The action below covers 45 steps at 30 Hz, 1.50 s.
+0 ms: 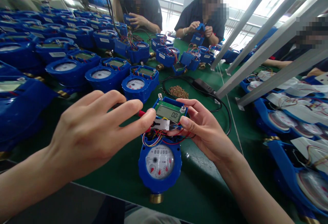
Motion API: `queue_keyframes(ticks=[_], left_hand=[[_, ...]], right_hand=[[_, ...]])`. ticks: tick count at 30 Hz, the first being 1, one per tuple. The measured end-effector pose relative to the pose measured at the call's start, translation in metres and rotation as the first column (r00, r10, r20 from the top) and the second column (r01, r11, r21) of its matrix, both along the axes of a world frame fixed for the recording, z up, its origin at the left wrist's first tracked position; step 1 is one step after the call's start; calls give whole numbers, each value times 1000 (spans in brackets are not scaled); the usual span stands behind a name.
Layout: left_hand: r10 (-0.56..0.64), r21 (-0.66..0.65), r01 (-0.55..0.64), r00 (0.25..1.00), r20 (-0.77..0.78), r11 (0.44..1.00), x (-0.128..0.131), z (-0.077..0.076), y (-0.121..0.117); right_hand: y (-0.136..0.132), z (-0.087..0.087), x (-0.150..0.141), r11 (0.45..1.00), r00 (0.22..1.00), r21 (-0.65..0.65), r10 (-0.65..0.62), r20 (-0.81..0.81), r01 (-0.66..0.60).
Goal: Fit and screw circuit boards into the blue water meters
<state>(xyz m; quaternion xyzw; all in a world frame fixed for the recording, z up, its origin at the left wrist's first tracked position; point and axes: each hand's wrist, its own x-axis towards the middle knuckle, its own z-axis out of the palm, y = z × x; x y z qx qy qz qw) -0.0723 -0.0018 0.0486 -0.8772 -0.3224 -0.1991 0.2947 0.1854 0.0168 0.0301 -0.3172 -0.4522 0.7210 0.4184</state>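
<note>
A blue water meter with a white dial lies on the green table in front of me. Above it sits its electronic module with a green LCD screen, joined to the meter by coloured wires. My left hand is closed in a pinch, its fingertips on a small white part at the module's lower left edge. My right hand grips the module from the right, thumb under it and a finger on its top right corner.
Rows of blue water meters fill the left and far table. A pile of small brass screws and a black cable lie behind the module. More meters with papers sit right. Grey metal rails cross overhead. Other people work opposite.
</note>
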Motion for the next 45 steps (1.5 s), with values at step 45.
queue_keyframes(ticks=[45], left_hand=[[-45,84,45,999,0,995,-1,0,-5]], right_hand=[[-1,2,-3,1000,1000,-5,-28,2,28]])
